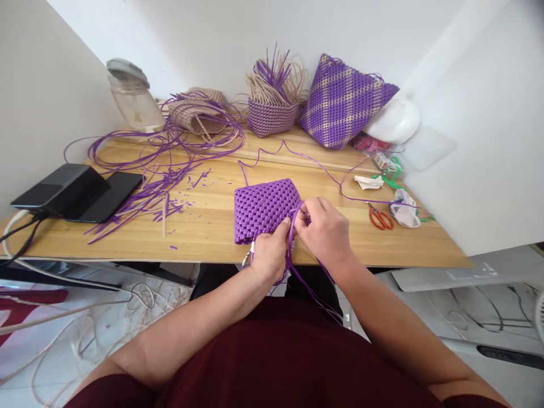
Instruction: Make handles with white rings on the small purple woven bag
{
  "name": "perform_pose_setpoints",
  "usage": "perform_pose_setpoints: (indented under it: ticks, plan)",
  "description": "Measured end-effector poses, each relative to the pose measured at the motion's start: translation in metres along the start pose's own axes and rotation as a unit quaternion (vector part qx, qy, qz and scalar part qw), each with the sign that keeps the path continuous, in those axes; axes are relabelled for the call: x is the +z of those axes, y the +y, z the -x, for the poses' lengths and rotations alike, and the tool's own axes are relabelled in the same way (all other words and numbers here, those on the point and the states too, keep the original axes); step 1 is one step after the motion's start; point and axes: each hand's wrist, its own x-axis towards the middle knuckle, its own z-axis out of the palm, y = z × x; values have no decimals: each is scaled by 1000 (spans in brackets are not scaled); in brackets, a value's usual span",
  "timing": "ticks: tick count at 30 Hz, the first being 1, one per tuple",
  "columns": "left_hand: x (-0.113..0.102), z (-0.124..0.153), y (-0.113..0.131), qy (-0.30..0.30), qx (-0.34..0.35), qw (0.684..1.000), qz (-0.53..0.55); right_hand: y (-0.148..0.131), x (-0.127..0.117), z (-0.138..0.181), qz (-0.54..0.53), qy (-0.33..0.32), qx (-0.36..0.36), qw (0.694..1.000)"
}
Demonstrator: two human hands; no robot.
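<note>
A small purple woven basket (266,207) lies near the front edge of the wooden table, its open-knotted weave showing. My left hand (272,249) grips its near right corner, thumb on top and fingers curled beneath. At that same corner my right hand (323,229) pinches a purple plastic strip (292,235), which loops between the two hands. More strips hang over the table edge toward my lap. From the basket's far side a long thin strip (306,156) runs back and off to the right. My right fingertips are partly hidden.
Coiled purple strips (170,139) and offcuts (165,198) lie left, by a phone (108,195) and black device (53,190). Behind stand a jug (134,99), an unfinished basket (272,116) and a plaid woven bag (342,102). Red-handled scissors (381,218) lie right.
</note>
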Motion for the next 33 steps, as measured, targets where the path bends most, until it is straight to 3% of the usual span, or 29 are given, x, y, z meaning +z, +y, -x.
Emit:
perform_pose_setpoints:
  ticks: [5,8,11,14,18,28,33]
  plan:
    - [-1,-2,8,-16,-20,999,18,0,-5,8,-209,-31,0,978]
    - [-6,-1,15,-21,-25,999,11,0,-12,28,-284,-49,61,956]
    - [-10,1,21,-38,-12,999,9,5,-13,52,-270,-80,132,951]
    - [-10,4,26,-40,-14,999,11,11,-6,67,-263,-125,147,945]
    - [-9,6,33,-38,-30,999,22,12,-3,71,-333,-209,170,904]
    - [-14,-2,48,-45,-60,993,94,14,-19,119,-324,-325,167,872]
    - [-18,-2,51,-78,-66,993,58,26,-36,103,-291,-357,111,881]
